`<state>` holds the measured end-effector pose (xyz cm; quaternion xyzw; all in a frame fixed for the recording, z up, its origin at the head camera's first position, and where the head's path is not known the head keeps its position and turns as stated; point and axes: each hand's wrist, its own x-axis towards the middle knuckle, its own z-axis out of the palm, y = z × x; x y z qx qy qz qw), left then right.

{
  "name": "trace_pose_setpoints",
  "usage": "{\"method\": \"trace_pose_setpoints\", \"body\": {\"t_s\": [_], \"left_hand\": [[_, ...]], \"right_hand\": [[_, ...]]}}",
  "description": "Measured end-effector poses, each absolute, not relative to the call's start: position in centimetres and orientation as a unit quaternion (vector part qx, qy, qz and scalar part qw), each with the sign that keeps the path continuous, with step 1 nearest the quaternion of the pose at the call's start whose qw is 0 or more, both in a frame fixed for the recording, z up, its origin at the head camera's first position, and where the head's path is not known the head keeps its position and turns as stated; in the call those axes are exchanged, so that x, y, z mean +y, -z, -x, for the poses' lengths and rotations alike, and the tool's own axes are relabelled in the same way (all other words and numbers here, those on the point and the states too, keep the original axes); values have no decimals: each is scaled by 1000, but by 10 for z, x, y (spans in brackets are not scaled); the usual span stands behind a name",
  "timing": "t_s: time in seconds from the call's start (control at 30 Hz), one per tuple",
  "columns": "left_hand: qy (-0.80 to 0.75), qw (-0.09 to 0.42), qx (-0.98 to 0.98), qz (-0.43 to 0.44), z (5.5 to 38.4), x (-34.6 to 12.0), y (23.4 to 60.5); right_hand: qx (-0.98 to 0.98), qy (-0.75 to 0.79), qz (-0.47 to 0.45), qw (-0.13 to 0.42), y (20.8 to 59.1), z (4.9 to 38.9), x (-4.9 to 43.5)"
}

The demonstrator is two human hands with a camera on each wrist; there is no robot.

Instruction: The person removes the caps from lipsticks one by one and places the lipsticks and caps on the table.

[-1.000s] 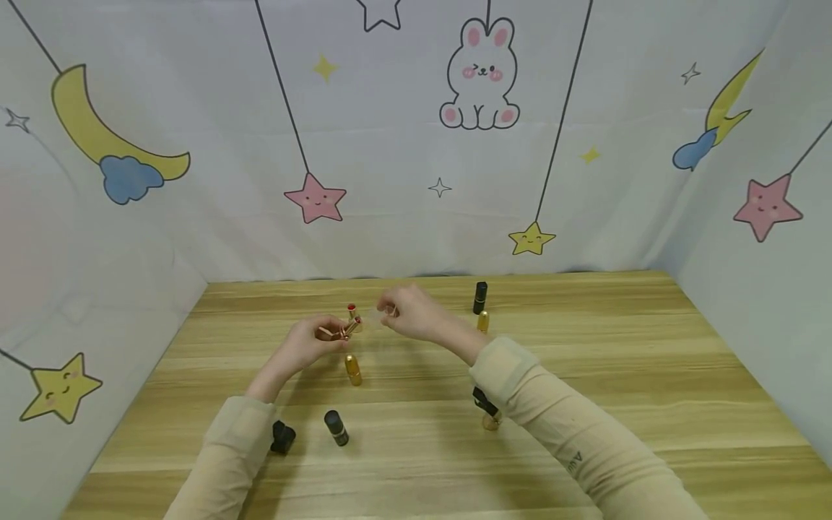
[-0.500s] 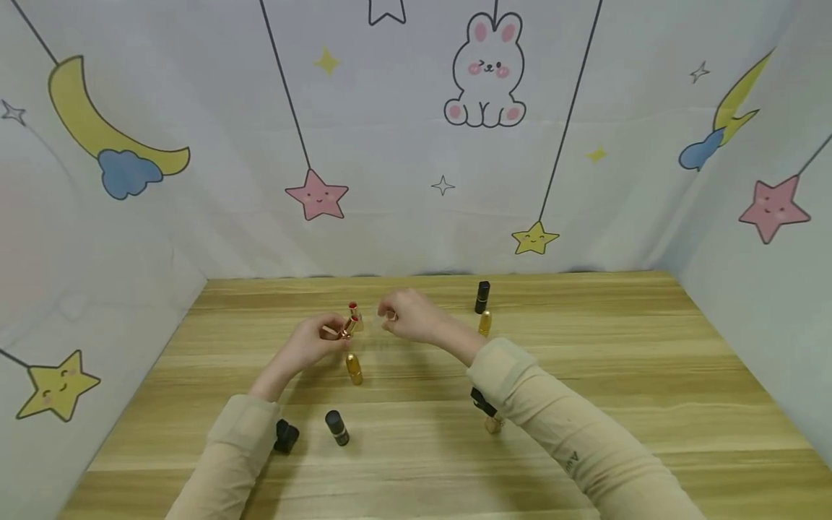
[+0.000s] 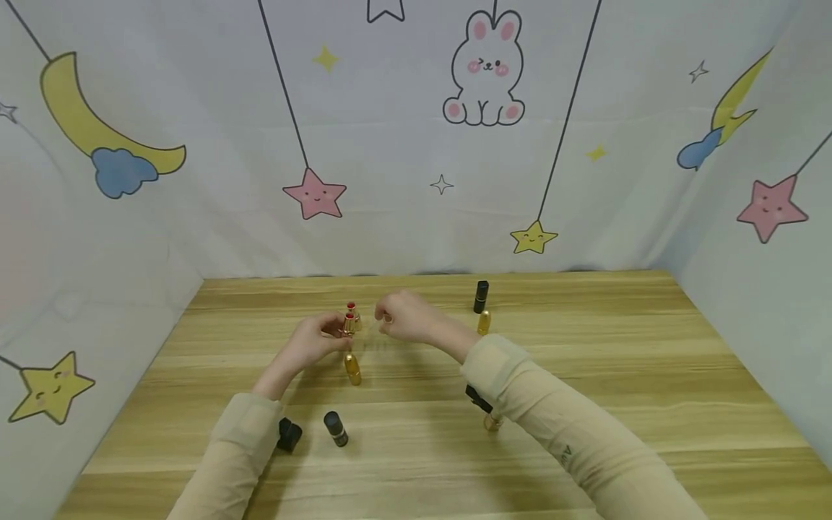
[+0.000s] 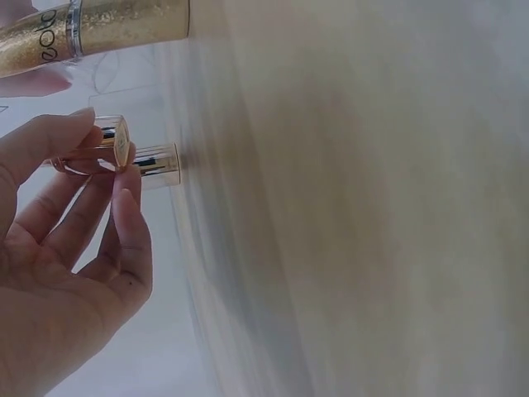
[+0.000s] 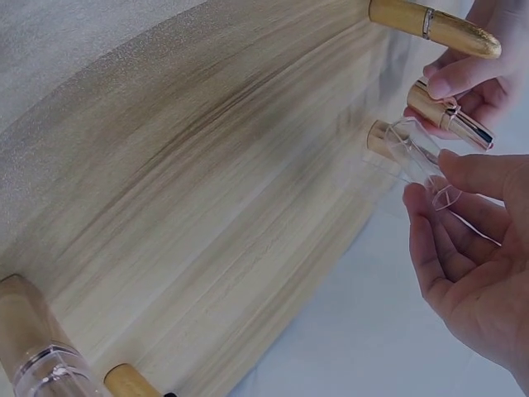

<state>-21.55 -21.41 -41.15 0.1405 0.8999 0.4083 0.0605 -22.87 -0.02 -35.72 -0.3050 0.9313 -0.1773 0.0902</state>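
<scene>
My left hand (image 3: 313, 339) pinches an uncapped gold lipstick (image 5: 436, 107) between thumb and fingers, its red tip pointing up in the head view. Just behind it, a second lipstick (image 3: 352, 308) with a red top stands on the table. In my right hand (image 3: 408, 318) is a clear cap (image 5: 420, 157), gripped by thumb and fingertips at one end. The cap's free end points toward the left hand and overlaps the standing lipstick in the right wrist view. A gold bullet-shaped lipstick tube (image 3: 352, 369) stands upright in front of the left hand.
Black tubes (image 3: 336, 428) and a black angular piece (image 3: 289, 435) stand at the front left. At the back right are a black tube (image 3: 481, 296) and a gold tube (image 3: 484, 322). Near the right sleeve sit another black piece (image 3: 478, 398) and a gold-based one (image 3: 492, 422).
The lipstick in my left hand has turned from tilting rightward to nearly upright. My right hand, holding the clear cap, has shifted only slightly.
</scene>
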Motion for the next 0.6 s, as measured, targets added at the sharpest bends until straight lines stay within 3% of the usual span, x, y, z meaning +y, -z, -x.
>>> {"method": "trace_pose_setpoints", "body": {"t_s": [0.6], "left_hand": [[-404,65,899,-159,219,-214,415]], "right_hand": [[934,110,325,101,360,235,-8]]}}
